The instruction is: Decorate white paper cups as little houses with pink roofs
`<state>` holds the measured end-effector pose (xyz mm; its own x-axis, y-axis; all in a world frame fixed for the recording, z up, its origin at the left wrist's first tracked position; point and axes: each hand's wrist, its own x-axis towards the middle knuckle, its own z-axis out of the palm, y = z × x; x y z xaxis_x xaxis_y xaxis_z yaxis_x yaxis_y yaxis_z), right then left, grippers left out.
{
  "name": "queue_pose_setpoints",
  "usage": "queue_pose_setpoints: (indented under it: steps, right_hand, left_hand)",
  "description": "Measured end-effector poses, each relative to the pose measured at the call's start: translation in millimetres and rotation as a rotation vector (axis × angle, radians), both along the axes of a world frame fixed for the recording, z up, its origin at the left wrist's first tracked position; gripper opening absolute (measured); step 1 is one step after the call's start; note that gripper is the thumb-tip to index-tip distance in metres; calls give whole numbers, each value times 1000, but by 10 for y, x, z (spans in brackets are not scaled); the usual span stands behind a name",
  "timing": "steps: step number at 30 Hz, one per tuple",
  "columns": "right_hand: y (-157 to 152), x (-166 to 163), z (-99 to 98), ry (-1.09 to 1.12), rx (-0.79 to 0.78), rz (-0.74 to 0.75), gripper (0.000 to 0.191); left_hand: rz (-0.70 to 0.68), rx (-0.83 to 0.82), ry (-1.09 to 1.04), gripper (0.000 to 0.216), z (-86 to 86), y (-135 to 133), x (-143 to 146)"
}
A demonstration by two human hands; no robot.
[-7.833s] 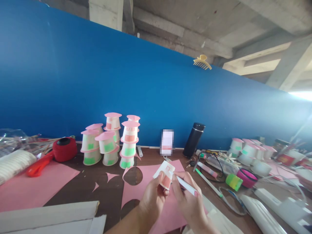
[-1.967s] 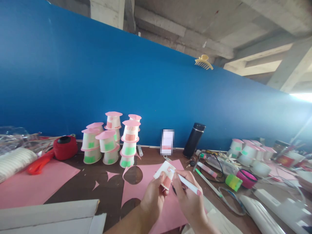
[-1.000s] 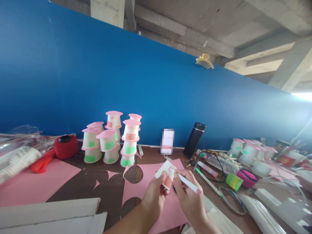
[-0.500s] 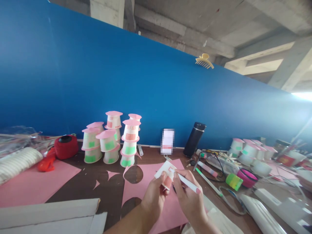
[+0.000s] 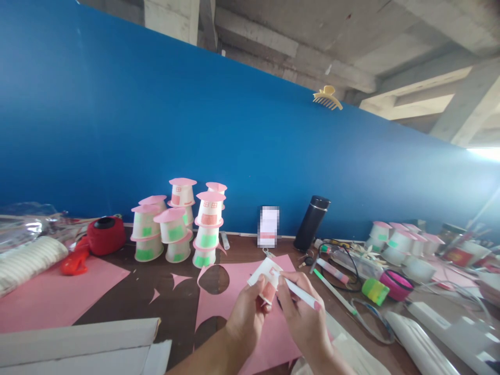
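Left hand (image 5: pixel 245 319) pinching small paper cup (image 5: pixel 266 278) — tilted, held above pink sheet (image 5: pixel 238 291). Right hand (image 5: pixel 302 323) gripping white pen (image 5: pixel 300 294) — tip on cup's side. Finished cup stacks (image 5: pixel 183 224) well behind.

Two hands are working above one tabletop (image 5: pixel 175 312): the left hand (image 5: pixel 244 317) is holding one paper cup (image 5: pixel 267 278) in its grip, and the right hand (image 5: pixel 302 323) is holding one pen (image 5: pixel 300 295). Roughly ten stacked cups (image 5: pixel 175 226) are standing by the wall, and at least five clustered cups (image 5: pixel 398 238) are sitting far right, too blurred to count surely. Two pink sheets are lying flat, a left sheet (image 5: pixel 50 294) and a middle sheet (image 5: pixel 242 281), alongside one black flask (image 5: pixel 311 223), one red spool (image 5: pixel 105 235), one hair claw (image 5: pixel 327 97), one green roll (image 5: pixel 374 290) and one pink roll (image 5: pixel 395 285).
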<state>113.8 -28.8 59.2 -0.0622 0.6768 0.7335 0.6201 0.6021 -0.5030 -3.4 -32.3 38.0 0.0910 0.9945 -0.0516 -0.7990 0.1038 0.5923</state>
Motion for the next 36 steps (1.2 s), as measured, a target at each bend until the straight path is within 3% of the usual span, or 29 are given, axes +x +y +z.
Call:
queue_pose_setpoints:
  steps: [36]
  right_hand:
    - [13,15,-43,-5,-29,14,14]
  left_hand:
    - [22,-95,-63,27,-76,60,12]
